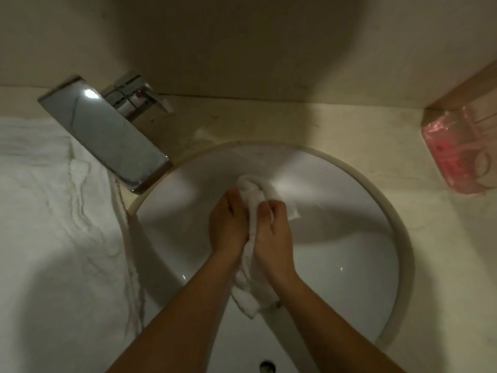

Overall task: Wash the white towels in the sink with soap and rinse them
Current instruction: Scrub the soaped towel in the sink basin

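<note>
Towels (53, 211) piled on counter at left, prob still unwashed. Tap (107, 135) dry. Left hand (228, 224) & right hand (274, 232), fingers clamped on 1 towel (251, 195) over sink (349, 238), mid-scrub; rinse still to do. Soap (451, 157) at right.

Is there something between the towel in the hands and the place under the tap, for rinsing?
Nothing visible. Both hands, left and right, grip the towel over the sink; the tap ends upper left, with open basin between.
</note>
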Motion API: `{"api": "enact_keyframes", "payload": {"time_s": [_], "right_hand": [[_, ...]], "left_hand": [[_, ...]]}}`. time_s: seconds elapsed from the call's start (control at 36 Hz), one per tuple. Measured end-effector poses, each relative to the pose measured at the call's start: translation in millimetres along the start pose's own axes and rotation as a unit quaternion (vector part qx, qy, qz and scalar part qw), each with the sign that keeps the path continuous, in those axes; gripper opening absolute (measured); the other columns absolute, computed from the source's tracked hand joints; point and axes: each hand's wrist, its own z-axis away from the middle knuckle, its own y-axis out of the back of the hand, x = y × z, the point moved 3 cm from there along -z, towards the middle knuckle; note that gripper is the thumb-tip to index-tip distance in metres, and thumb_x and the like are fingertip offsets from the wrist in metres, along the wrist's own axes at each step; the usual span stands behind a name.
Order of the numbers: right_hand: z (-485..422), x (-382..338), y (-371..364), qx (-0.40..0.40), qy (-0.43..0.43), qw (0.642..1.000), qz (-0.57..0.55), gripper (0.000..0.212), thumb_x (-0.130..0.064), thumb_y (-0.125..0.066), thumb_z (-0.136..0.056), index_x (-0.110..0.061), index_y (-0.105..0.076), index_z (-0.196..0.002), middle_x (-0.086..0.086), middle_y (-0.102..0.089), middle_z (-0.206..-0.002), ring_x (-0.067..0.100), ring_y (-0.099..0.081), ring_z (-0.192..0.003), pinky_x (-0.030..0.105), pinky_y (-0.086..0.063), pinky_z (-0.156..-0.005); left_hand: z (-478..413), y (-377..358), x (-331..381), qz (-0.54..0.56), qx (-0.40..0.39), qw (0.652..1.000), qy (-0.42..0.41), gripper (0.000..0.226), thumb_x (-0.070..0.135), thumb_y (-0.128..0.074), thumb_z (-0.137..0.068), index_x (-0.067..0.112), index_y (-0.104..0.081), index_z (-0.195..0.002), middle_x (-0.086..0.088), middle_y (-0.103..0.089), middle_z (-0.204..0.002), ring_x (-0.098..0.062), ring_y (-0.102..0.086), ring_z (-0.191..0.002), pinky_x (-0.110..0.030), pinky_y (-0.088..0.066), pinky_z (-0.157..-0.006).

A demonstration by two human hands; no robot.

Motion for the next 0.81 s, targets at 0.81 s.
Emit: {"api": "enact_keyframes", "payload": {"time_s": [0.81], "right_hand": [[-25.8,15.7,94.6,0.033,0.104,0.899,0.424,0.041,-0.036,-0.052,-0.103,-0.014,-0.064,-0.136,0.022,-0.063,-0.120,0.045,-0.061,-0.107,0.051,-0.043,-0.089]], "left_hand": [[19.5,67.4,-9.6,-0.062,0.070,0.995,-0.044,0.042,0.036,-0.034,-0.116,0.011,-0.067,-0.119,-0.006,-0.064,-0.107,-0.026,-0.063,-0.101,-0.030,-0.044,-0.082]]}}
